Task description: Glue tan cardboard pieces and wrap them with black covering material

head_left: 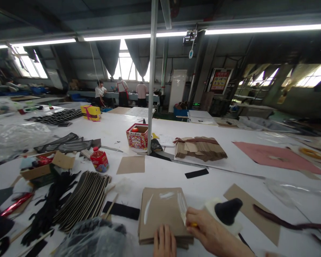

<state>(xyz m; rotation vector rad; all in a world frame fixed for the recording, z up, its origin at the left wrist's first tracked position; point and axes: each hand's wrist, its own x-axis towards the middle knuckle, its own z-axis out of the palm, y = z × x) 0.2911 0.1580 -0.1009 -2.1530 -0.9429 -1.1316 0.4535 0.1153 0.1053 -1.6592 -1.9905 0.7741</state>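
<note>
Cardboard sheets [162, 214], stacked as a brown pile at the near edge of the white table [176, 171], serve as the landmark here. The left hand [164, 242] is laid flat on the pile's near edge, fingers together and clamped on nothing; only the fingers are seen, the rest being cut off by the frame. The right hand [208, 230] is placed at the pile's right edge and is closed around a brush [182, 207], whose pale bristles are rested on the top sheet. The brush's long axis is run from the fist up and away across the pile's right side, so the unbrushed face lies left of the bristles. Wet streaks are seen on the top sheet, left of the bristles. Just right of the pile, behind the right hand, a white bottle with a black cone cap [227, 212] is partly hidden by the knuckles. Whether the bottle is touched by the hand cannot be told. The brush handle is mostly concealed inside the fist.
</note>
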